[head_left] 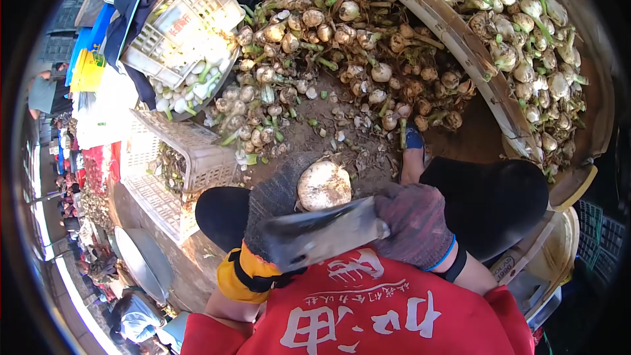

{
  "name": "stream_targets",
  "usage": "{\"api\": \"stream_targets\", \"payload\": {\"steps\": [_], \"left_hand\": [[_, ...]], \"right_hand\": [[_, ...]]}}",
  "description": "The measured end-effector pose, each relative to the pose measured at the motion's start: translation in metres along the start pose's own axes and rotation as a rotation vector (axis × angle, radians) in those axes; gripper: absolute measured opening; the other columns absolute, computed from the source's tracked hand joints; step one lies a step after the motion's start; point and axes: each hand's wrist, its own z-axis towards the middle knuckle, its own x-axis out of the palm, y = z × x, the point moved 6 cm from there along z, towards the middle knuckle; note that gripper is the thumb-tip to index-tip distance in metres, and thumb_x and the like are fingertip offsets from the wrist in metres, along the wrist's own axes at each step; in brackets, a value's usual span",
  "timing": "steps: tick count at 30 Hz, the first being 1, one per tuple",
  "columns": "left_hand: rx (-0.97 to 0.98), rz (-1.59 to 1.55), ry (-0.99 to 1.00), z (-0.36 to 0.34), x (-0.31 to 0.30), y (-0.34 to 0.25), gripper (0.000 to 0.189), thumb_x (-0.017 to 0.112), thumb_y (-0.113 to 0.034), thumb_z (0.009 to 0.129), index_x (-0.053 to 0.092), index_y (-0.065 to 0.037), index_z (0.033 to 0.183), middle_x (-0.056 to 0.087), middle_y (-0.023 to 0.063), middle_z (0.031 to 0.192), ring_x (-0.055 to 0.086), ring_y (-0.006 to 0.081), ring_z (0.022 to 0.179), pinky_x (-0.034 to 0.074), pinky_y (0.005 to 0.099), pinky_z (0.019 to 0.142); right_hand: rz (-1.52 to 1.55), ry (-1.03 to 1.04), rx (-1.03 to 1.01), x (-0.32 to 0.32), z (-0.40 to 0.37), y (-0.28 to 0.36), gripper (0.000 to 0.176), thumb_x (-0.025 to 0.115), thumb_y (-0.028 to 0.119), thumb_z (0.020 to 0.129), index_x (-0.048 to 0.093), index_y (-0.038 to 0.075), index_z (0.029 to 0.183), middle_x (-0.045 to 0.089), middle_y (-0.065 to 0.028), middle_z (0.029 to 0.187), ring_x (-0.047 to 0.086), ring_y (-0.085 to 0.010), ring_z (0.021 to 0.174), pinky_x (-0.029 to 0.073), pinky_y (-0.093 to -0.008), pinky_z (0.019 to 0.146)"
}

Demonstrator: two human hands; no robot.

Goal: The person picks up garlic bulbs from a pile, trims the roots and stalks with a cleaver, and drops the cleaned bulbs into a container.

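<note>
Red shirt (388, 312) below; left hand (273, 197) curls round bulb (325, 185), right hand (413, 225) clamps cleaver (325, 230).

From my remote seat, I have the bulb (325, 187) in the left grip (276, 190), between the knees (490, 190). The cleaver (328, 231), in my right grip (414, 220), crosses the bulb's near side; I cannot tell whether they touch. Ahead, on the floor (305, 133), lies a heap of bulbs (381, 72). To my right, a bin (460, 52) contains more. On my left, a crate (210, 167) sits near the knee, with a basin (141, 263) nearer me. Beyond, a garment (125, 16) hangs over a second crate (187, 23).
</note>
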Motion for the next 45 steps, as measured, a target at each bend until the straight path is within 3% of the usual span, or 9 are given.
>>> {"api": "stream_targets", "payload": {"steps": [4, 17, 19, 21, 29, 31, 41, 43, 45], "left_hand": [[0.382, 0.485, -0.032, -0.034, 0.003, -0.026, 0.051, 0.073, -0.017, 0.082, 0.054, 0.003, 0.125, 0.067, 0.0105, 0.108, 0.066, 0.0183, 0.096, 0.052, 0.0324, 0.086], [0.333, 0.348, 0.111, -0.063, -0.011, -0.017, 0.041, 0.074, -0.018, 0.078, 0.061, 0.002, 0.111, 0.070, 0.0106, 0.090, 0.069, 0.0208, 0.082, 0.053, 0.0323, 0.077], [0.748, 1.162, 0.213, -0.073, 0.008, -0.035, 0.044, 0.079, -0.020, 0.074, 0.061, 0.000, 0.109, 0.070, 0.0107, 0.092, 0.069, 0.0203, 0.082, 0.054, 0.0332, 0.076], [0.532, 0.792, 0.069, -0.073, 0.000, -0.031, 0.058, 0.090, -0.017, 0.054, 0.061, -0.001, 0.102, 0.066, 0.0075, 0.089, 0.066, 0.0192, 0.075, 0.053, 0.0324, 0.072], [-0.116, -0.251, 0.079, -0.042, 0.002, 0.024, 0.064, 0.076, -0.021, 0.077, 0.048, -0.001, 0.130, 0.061, 0.0135, 0.117, 0.062, 0.0186, 0.090, 0.050, 0.0321, 0.084], [0.049, -0.728, 0.428, -0.032, 0.008, 0.009, 0.070, 0.060, -0.054, 0.086, 0.047, 0.000, 0.130, 0.058, 0.0227, 0.122, 0.065, 0.0308, 0.102, 0.056, 0.0437, 0.083], [0.102, -0.910, 0.157, -0.026, 0.001, 0.009, 0.037, 0.055, -0.038, 0.092, 0.056, -0.009, 0.114, 0.059, 0.0090, 0.104, 0.059, 0.0265, 0.092, 0.049, 0.0446, 0.085], [0.095, -0.997, 0.212, -0.027, 0.002, 0.010, 0.033, 0.062, -0.036, 0.085, 0.059, -0.009, 0.104, 0.058, 0.0056, 0.089, 0.058, 0.0248, 0.080, 0.048, 0.0415, 0.079], [0.091, -1.082, 0.300, -0.019, 0.005, 0.006, 0.030, 0.070, -0.034, 0.078, 0.062, -0.010, 0.094, 0.057, 0.0021, 0.075, 0.058, 0.0231, 0.068, 0.048, 0.0384, 0.073]], "right_hand": [[-0.089, 0.134, -0.141, 0.007, -0.001, 0.030, 0.047, 0.068, 0.030, 0.067, 0.067, 0.009, 0.109, 0.062, -0.0085, 0.084, 0.065, -0.0272, 0.074, 0.050, -0.0393, 0.061], [-0.082, 0.278, -0.071, 0.022, -0.022, 0.047, 0.046, 0.071, 0.038, 0.060, 0.068, 0.008, 0.095, 0.064, -0.0084, 0.089, 0.065, -0.0302, 0.081, 0.051, -0.0398, 0.067], [-0.215, 0.070, -0.008, 0.048, -0.044, 0.004, 0.033, 0.068, 0.031, 0.067, 0.068, 0.008, 0.091, 0.064, -0.0090, 0.080, 0.066, -0.0303, 0.072, 0.050, -0.0395, 0.060], [-0.002, -0.160, 0.216, 0.033, -0.040, -0.051, 0.018, 0.066, 0.021, 0.074, 0.069, 0.007, 0.085, 0.063, -0.0130, 0.068, 0.065, -0.0346, 0.063, 0.052, -0.0391, 0.056], [0.547, -0.089, 0.354, 0.046, -0.055, -0.036, 0.007, 0.071, 0.006, 0.077, 0.066, 0.002, 0.080, 0.062, -0.0052, 0.069, 0.059, -0.0113, 0.063, 0.045, -0.0270, 0.058], [0.692, -0.063, 0.456, 0.048, -0.053, -0.042, 0.007, 0.072, 0.006, 0.077, 0.066, 0.002, 0.079, 0.062, -0.0051, 0.068, 0.059, -0.0111, 0.063, 0.045, -0.0269, 0.057], [1.146, -0.008, -0.046, 0.059, -0.002, -0.019, 0.029, 0.076, 0.018, 0.071, 0.065, 0.001, 0.093, 0.065, -0.0134, 0.079, 0.066, -0.0331, 0.075, 0.051, -0.0343, 0.066], [0.573, 0.022, -0.197, 0.041, 0.001, -0.018, 0.029, 0.077, 0.021, 0.070, 0.066, 0.003, 0.089, 0.065, -0.0118, 0.080, 0.063, -0.0349, 0.071, 0.050, -0.0358, 0.062], [0.638, 0.049, 0.266, 0.060, -0.015, -0.053, 0.024, 0.077, 0.019, 0.072, 0.064, 0.002, 0.082, 0.063, -0.0101, 0.074, 0.060, -0.0250, 0.064, 0.048, -0.0351, 0.060]]}}
